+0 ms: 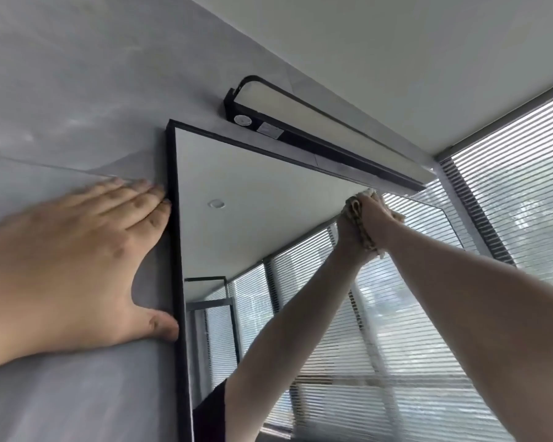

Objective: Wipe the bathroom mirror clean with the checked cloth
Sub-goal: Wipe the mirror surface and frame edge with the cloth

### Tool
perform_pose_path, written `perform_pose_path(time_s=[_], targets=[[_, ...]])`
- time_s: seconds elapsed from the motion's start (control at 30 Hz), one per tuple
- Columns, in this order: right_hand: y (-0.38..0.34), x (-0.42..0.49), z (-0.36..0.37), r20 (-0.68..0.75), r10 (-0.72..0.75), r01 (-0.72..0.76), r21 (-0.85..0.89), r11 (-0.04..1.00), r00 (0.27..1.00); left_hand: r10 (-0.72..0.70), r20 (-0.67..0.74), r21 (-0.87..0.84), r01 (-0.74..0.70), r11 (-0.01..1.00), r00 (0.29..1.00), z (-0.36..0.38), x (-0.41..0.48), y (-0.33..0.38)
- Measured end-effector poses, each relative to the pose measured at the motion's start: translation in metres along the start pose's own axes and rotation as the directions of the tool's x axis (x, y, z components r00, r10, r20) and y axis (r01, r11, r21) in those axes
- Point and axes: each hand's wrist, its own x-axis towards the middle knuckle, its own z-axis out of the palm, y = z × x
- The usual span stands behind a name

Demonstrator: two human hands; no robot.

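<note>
Head view: right hand (380, 218) grips bunched checked cloth (363, 232) against mirror (253, 186) top edge, mid-wipe; left hand (77, 266) fingers straight, together, on wall (77, 90). Lower glass likely left.

Both arms raised.
Left hand (77, 260) flat, fingers straight; right hand (377, 218) grips checked cloth (363, 232), arm extended.

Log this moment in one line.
phase: wiping | right hand: holds checked cloth against mirror, top edge under lamp | left hand: flat on wall, beside frame
</note>
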Motion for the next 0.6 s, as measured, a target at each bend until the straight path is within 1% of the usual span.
perform_pose_path(time_s=[0.07, 0.13, 0.23, 0.3, 0.33, 0.37, 0.43, 0.53, 0.6], targets=[[-0.003, 0.005, 0.0, -0.019, -0.015, 0.015, -0.003, 1.0, 1.0, -0.018, 0.026, 0.031, 0.017, 0.999, 1.0, -0.004, -0.001, 0.001], [-0.002, 0.004, 0.001, -0.031, -0.035, 0.036, 0.043, 0.998, 0.999, -0.025, 0.05, 0.043, 0.023, 0.999, 0.998, -0.005, -0.002, 0.001], [-0.004, -0.001, 0.007, -0.015, -0.106, 0.107, 0.163, 0.981, 0.994, -0.026, 0.05, 0.059, 0.023, 0.998, 0.998, -0.008, -0.001, 0.002], [-0.015, -0.009, 0.01, -0.07, -0.071, 0.09, 0.32, 0.943, 0.995, -0.023, 0.059, 0.062, 0.019, 0.998, 0.998, -0.011, -0.001, 0.002], [-0.022, -0.014, 0.011, -0.091, -0.06, 0.089, 0.365, 0.927, 0.994, -0.023, 0.068, 0.062, 0.019, 0.998, 0.997, -0.011, -0.001, 0.003], [-0.03, -0.018, 0.012, -0.103, -0.09, 0.122, 0.367, 0.922, 0.991, -0.024, 0.073, 0.064, 0.019, 0.998, 0.997, -0.012, -0.001, 0.003], [-0.052, -0.031, 0.011, -0.105, -0.226, 0.247, 0.287, 0.926, 0.969, -0.028, 0.079, 0.064, 0.023, 0.998, 0.996, -0.013, -0.001, 0.004], [-0.094, -0.055, 0.009, -0.064, -0.441, 0.444, 0.206, 0.872, 0.895, -0.029, 0.098, 0.071, 0.022, 0.997, 0.995, -0.015, -0.001, 0.004], [-0.116, -0.063, 0.01, -0.051, -0.521, 0.521, 0.194, 0.831, 0.852, -0.035, 0.108, 0.075, 0.027, 0.997, 0.994, -0.015, -0.001, 0.004]])
